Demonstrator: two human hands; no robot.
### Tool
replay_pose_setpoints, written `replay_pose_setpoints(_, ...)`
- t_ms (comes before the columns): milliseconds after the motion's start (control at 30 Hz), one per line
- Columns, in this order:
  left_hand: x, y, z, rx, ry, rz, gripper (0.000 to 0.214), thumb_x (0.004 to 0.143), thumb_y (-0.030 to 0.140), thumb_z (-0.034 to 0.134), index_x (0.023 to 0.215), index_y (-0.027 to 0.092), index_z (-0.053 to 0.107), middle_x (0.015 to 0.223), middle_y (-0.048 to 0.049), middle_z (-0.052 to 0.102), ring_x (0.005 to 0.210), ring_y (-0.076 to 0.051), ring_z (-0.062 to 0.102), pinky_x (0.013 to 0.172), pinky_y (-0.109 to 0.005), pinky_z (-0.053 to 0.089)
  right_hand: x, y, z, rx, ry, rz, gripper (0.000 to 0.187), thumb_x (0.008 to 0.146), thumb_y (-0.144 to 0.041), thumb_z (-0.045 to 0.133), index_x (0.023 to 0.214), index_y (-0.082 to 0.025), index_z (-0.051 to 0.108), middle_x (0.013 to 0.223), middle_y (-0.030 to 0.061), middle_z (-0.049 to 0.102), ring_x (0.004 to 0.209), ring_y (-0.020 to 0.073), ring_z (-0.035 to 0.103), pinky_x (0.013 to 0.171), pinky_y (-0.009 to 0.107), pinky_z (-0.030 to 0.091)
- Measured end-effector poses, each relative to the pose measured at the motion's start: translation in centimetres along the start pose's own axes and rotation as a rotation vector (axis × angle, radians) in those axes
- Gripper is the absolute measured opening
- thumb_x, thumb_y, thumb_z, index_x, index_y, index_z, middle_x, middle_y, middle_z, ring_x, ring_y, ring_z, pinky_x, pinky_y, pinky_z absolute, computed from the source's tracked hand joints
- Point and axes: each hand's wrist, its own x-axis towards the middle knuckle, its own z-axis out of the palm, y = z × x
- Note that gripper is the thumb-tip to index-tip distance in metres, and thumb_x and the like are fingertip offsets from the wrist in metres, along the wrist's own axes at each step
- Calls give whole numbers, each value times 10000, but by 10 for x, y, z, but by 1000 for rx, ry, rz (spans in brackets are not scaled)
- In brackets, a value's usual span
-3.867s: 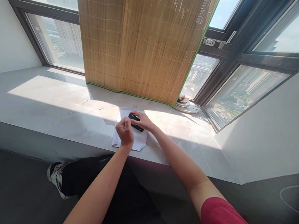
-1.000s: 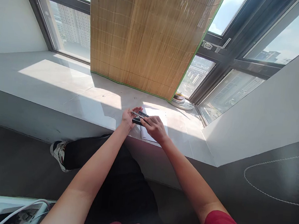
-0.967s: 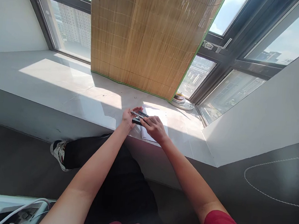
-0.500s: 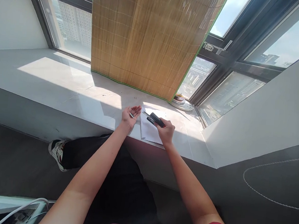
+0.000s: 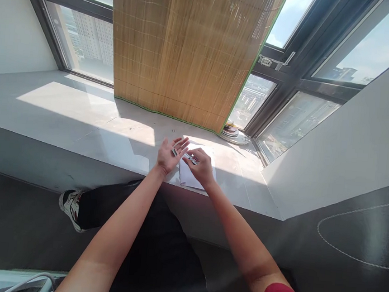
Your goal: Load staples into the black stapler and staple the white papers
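My left hand [image 5: 168, 156] is held palm up above the front of the window sill, its fingers spread open. A small metal strip [image 5: 174, 152], which looks like staples, lies on the palm. My right hand [image 5: 201, 167] is closed, right beside the left fingertips. It grips a black stapler [image 5: 190, 157], mostly hidden under the fingers, with only the metal front end showing. A white sheet of paper [image 5: 188, 178] lies on the sill under my right hand.
The grey window sill [image 5: 81, 118] runs wide to the left, part in sunlight. A bamboo blind [image 5: 185, 54] hangs down to it at the back. A stack of small plates [image 5: 231, 132] stands by the right window corner. My leg and shoe [image 5: 70, 203] are below.
Earlier both hands worked the stapler together; the left hand then opened palm up with the metal strip. In the last half second my right hand brought the stapler back left to the left fingertips.
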Motion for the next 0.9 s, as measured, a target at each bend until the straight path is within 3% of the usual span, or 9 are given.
replay_pose_setpoints(100,0,-1,-2,-15,-36,-22,547,1082,661,364,1180,213,662,1509,-173,669,1468,-328,597,1182,-520,525,14,-17,27,27,-79,-28,114,948,-299,745,1027,-265,820,982,66,781,856,234,687,803,371,593)
replay_pose_setpoints(233,2,-4,-6,-81,-107,-15,517,1057,671,484,1196,209,670,1566,-154,634,1506,-345,555,1211,-500,483,23,-16,41,42,-34,-5,96,895,-181,738,892,-237,815,851,38,795,778,200,701,773,325,586)
replay_pose_setpoints(433,-3,-5,5,-60,-260,-36,507,1040,669,567,1216,215,707,1574,-124,638,1456,-328,593,1172,-450,489,11,-21,21,139,56,-52,132,929,-219,730,822,-255,799,908,45,814,862,222,742,813,358,614)
replay_pose_setpoints(500,-3,-5,7,-64,-241,-30,499,1035,667,567,1198,218,713,1539,-123,664,1413,-316,620,1117,-436,516,9,-16,4,129,95,-71,134,925,-237,743,803,-259,794,935,50,815,904,231,740,821,367,612)
replay_pose_setpoints(567,1,-5,5,-74,-103,12,413,1035,602,575,1103,220,717,1415,-116,734,1287,-279,679,1014,-397,548,13,4,-18,108,174,-1,97,911,-280,759,829,-254,805,967,56,819,892,229,735,791,361,607)
replay_pose_setpoints(633,6,-6,-1,-67,116,37,277,1006,469,607,947,211,691,1156,-99,793,1023,-215,719,837,-325,546,23,41,-43,42,271,172,100,876,-314,767,830,-234,806,944,63,820,814,221,726,764,359,600)
replay_pose_setpoints(733,12,-8,-10,-50,381,-22,201,921,321,637,763,201,601,738,-27,651,638,-128,560,606,-260,422,43,114,-73,-146,250,514,73,779,-245,763,729,-197,784,769,70,792,747,239,725,813,378,588)
replay_pose_setpoints(833,13,-8,-14,-76,443,-46,228,899,301,620,705,205,551,628,14,503,549,-109,452,549,-253,371,57,176,-86,-299,172,669,88,758,-184,718,756,-165,804,813,107,806,840,265,743,925,388,572)
replay_pose_setpoints(900,12,-7,-14,-78,431,-35,226,900,284,607,698,205,544,623,15,483,546,-108,440,541,-250,371,63,202,-86,-351,148,734,129,749,-145,695,794,-151,816,912,138,825,937,283,751,970,379,559)
